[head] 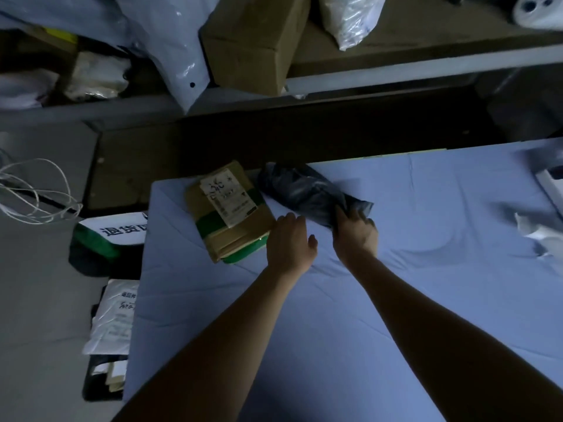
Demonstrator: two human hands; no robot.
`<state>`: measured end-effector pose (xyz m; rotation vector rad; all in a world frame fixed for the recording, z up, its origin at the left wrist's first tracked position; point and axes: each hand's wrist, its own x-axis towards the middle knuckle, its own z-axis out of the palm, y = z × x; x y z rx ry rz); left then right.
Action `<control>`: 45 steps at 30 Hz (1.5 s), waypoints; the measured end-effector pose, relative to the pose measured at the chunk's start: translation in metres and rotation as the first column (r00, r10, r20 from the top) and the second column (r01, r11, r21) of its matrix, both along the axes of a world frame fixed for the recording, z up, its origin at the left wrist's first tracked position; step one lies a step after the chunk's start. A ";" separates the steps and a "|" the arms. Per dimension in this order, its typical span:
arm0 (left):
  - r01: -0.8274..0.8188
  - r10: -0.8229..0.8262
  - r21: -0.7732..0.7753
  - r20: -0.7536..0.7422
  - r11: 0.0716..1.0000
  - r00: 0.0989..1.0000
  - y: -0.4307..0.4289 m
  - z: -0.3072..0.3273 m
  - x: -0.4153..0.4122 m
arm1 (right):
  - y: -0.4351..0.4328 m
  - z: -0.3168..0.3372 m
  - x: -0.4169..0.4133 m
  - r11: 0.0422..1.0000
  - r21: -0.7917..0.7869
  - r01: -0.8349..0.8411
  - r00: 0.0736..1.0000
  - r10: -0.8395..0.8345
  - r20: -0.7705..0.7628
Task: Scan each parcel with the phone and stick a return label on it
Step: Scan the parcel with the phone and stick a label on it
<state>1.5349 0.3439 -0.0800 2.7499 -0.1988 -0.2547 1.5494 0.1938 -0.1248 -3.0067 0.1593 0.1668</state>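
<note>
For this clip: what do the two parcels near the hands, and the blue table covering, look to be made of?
Flat brown parcel: cardboard, matte, with stiff edges, a white printed paper label and green tape or backing. Dark grey bag parcel: thin plastic film, glossy and crinkled; the right hand grips its end. Blue covering: probably cloth, judging by its soft creases and lack of shine.

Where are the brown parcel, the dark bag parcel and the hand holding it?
brown parcel (240,236): head view, bare cardboard.
dark bag parcel (300,191): head view, bag's middle.
right hand (355,231): head view, back of hand.
</note>
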 end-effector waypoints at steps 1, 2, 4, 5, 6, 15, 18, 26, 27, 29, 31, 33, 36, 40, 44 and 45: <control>-0.040 0.036 -0.054 -0.078 0.998 0.996 -0.005 -0.003 -0.001 | -0.002 0.005 -0.003 1.000 0.019 0.007 1.000 -0.007 -0.002; -0.091 0.073 -0.116 -0.157 0.989 0.985 -0.009 -0.006 -0.002 | -0.005 0.011 -0.005 0.999 0.046 0.014 1.000 -0.014 -0.003; -0.200 0.134 -0.239 -0.264 0.950 0.955 -0.012 -0.008 -0.006 | -0.013 0.027 -0.012 0.992 0.123 0.027 1.000 -0.026 -0.006; -0.233 0.155 -0.294 -0.265 0.927 0.952 -0.012 -0.007 -0.010 | -0.019 0.036 -0.018 0.983 0.180 0.040 0.999 -0.038 -0.018; -0.255 0.178 -0.339 -0.242 0.906 0.954 -0.011 -0.006 -0.013 | -0.027 0.046 -0.026 0.962 0.264 0.073 0.997 -0.062 -0.050; -0.576 -0.017 -0.697 -0.643 0.427 0.766 -0.070 0.023 -0.083 | -0.128 0.114 -0.145 0.212 0.896 0.390 0.908 -0.252 -0.335; -0.556 -0.193 -0.757 -0.636 0.344 0.747 -0.112 0.026 -0.098 | -0.162 0.110 -0.176 0.010 0.926 0.378 0.886 -0.294 -0.359; -0.330 -0.085 -0.801 -0.424 0.499 0.902 -0.253 0.000 -0.140 | -0.286 0.059 -0.235 0.096 0.894 0.438 0.825 -0.439 -0.357; -0.326 -0.073 -0.808 -0.411 0.491 0.909 -0.275 -0.003 -0.147 | -0.304 0.055 -0.240 0.105 0.893 0.438 0.826 -0.438 -0.354; -0.345 -0.018 -0.799 -0.406 0.492 0.914 -0.317 -0.006 -0.162 | -0.340 0.050 -0.249 0.126 0.889 0.439 0.836 -0.420 -0.353; -0.358 0.039 -0.785 -0.394 0.506 0.918 -0.355 -0.009 -0.177 | -0.377 0.045 -0.258 0.168 0.873 0.457 0.842 -0.398 -0.364; -0.362 0.074 -0.770 -0.382 0.526 0.921 -0.384 -0.013 -0.190 | -0.407 0.045 -0.268 0.217 0.853 0.475 0.848 -0.373 -0.377; -0.401 0.153 -0.741 -0.381 0.539 0.912 -0.410 -0.014 -0.207 | -0.437 0.041 -0.278 0.298 0.839 0.455 0.877 -0.315 -0.364; -0.408 0.172 -0.728 -0.380 0.551 0.909 -0.427 -0.017 -0.217 | -0.460 0.038 -0.281 0.428 0.800 0.421 0.905 -0.258 -0.338; -0.464 0.188 -0.731 -0.432 0.501 0.882 -0.436 -0.026 -0.223 | -0.496 0.042 -0.277 0.527 0.734 0.429 0.896 -0.349 -0.274; -0.471 0.196 -0.730 -0.435 0.495 0.879 -0.438 -0.028 -0.224 | -0.509 0.044 -0.275 0.571 0.695 0.437 0.887 -0.400 -0.229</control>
